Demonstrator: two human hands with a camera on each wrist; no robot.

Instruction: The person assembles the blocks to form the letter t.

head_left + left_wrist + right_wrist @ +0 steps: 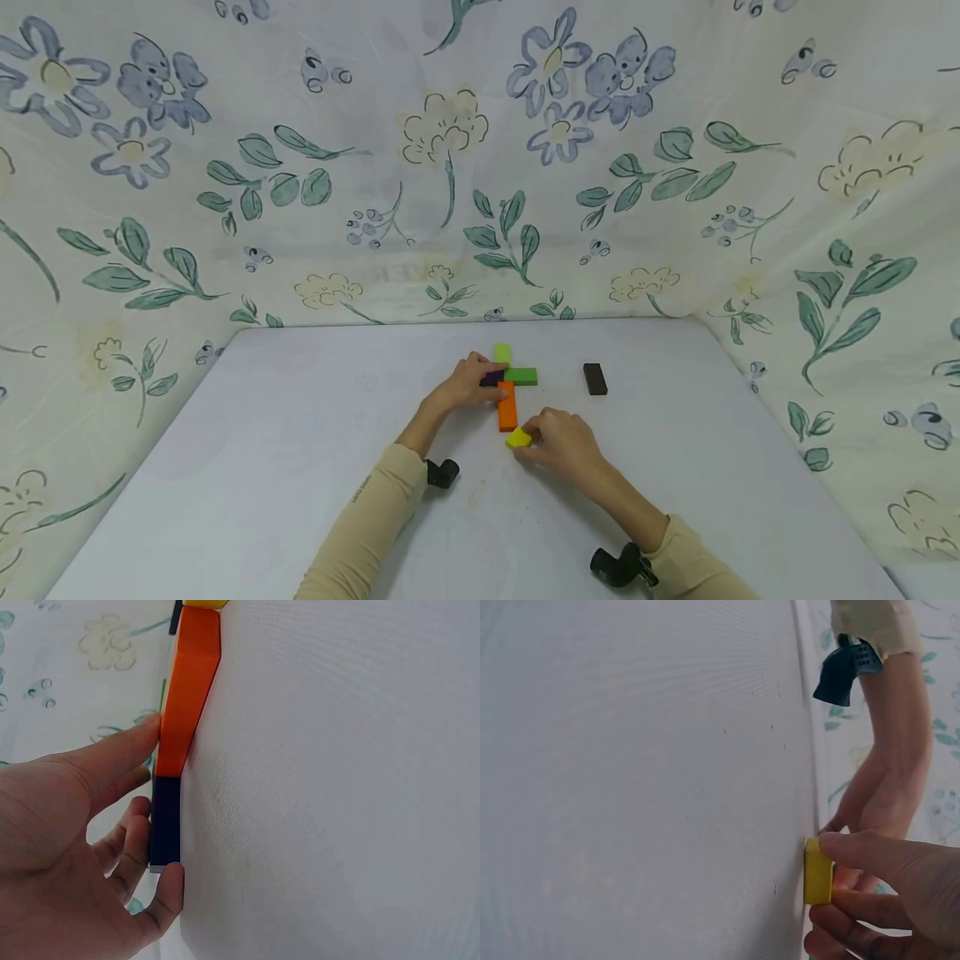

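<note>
My right hand (566, 442) pinches a small yellow block (518, 438) between thumb and fingers, close to the near end of an orange block (507, 412). In the right wrist view the yellow block (818, 874) stands near the white tabletop. My left hand (465, 385) rests on the arranged blocks. Its thumb lies against the orange block (187, 697) and other fingers touch the dark blue block (166, 821). A green block (522, 377) points right from the group, and a lime block (502, 354) lies at its far end. The left fingers partly cover the dark blue block.
A dark brown block (595, 379) lies apart to the right on the white table (262, 467). Flower-printed cloth (450, 183) hangs behind and at the sides. Each wrist wears a black camera, such as the right one (621, 567).
</note>
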